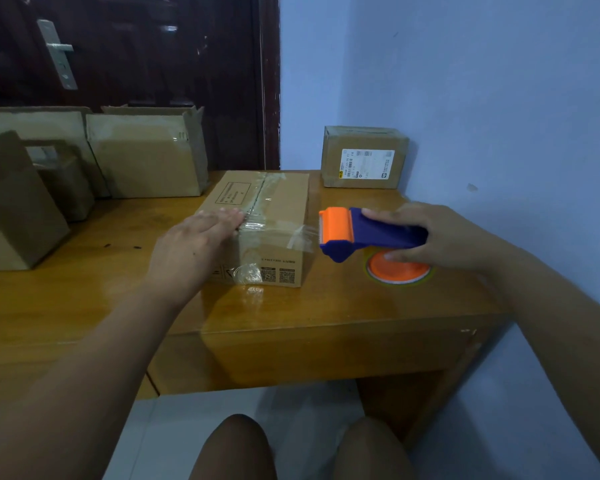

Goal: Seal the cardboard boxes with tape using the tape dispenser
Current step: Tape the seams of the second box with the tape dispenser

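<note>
A flat cardboard box (278, 202) lies in the middle of the wooden table (291, 306), with clear tape along its top seam and across its near end. My left hand (194, 244) presses flat on the box's near left top, fingers straight. My right hand (444, 237) grips a blue and orange tape dispenser (361, 232) just right of the box, above the table. A strip of clear tape (302, 235) stretches from the dispenser's orange head to the box's right edge.
A small labelled box (364, 157) stands at the back right against the blue wall. Several other cardboard boxes (146, 157) crowd the table's left and back left. A dark door is behind them. My knees show below the table's front edge.
</note>
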A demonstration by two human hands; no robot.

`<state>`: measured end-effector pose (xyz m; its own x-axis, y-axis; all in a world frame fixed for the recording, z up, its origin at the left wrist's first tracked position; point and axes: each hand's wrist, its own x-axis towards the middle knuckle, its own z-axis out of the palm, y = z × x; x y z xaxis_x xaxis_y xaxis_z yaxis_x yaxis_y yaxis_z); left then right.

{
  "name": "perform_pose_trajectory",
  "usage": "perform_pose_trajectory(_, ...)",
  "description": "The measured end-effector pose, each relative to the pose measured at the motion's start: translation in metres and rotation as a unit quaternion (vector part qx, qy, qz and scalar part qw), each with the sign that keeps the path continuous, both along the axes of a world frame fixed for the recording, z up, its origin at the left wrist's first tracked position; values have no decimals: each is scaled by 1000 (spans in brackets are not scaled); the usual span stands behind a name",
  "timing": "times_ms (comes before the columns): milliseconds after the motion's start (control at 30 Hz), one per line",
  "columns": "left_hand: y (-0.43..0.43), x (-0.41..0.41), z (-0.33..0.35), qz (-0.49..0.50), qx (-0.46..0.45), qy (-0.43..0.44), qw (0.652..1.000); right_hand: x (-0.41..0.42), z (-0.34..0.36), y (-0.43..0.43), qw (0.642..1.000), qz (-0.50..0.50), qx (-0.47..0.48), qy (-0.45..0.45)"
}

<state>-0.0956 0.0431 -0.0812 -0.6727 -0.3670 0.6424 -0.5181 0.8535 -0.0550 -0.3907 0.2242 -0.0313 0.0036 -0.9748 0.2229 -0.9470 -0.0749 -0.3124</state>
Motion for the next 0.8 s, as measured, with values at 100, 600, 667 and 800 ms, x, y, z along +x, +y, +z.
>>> perform_pose_trajectory(100, 3, -2, 2, 9, 25, 17, 999, 0, 6, -2, 1000, 0, -8, -5)
perform_pose_trajectory(600, 18, -14, 13, 71, 66, -77, 992, 7, 13, 5, 997, -22, 58, 44)
perform_pose_trajectory(667, 20, -14, 15, 75, 76, -79, 991, 17, 22, -1, 993, -26, 84, 76)
perform_pose_trajectory(800, 28, -18, 21, 86, 86, -79, 989, 31, 44, -12, 984, -41, 129, 114)
